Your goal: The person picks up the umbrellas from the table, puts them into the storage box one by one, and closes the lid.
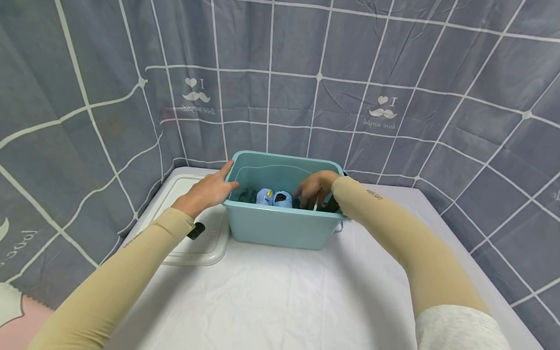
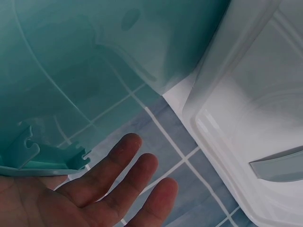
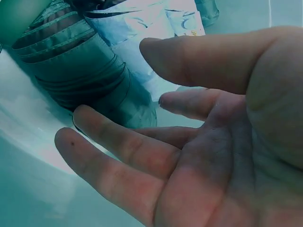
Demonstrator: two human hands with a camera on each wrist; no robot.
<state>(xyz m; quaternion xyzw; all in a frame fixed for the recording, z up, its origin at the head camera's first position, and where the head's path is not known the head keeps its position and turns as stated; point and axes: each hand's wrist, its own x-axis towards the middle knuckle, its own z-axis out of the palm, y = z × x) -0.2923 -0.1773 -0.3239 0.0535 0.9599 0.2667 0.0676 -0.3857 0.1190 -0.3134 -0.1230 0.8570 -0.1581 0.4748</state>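
A light teal plastic bin [image 1: 280, 226] stands on the white-covered table. My left hand [image 1: 210, 192] rests at its left end, thumb near the rim; in the left wrist view the other fingers [image 2: 120, 149] extend outside the wall. My right hand [image 1: 317, 187] reaches down inside the right end. In the right wrist view its fingers [image 3: 113, 146] are spread and loosely bent, nothing gripped, beside a dark pleated fabric roll [image 3: 85, 71]. Two light blue rolled bundles [image 1: 264, 197] sit mid-bin, one with a yellow mark. A dark green bundle [image 1: 248, 196] lies left of them.
A white lid [image 1: 197, 248] lies flat on the table left of the bin, partly under my left forearm. Grey-blue gridded curtains [image 1: 293, 97] hang close behind and at both sides. The white tablecloth [image 1: 280, 296] spreads in front of the bin.
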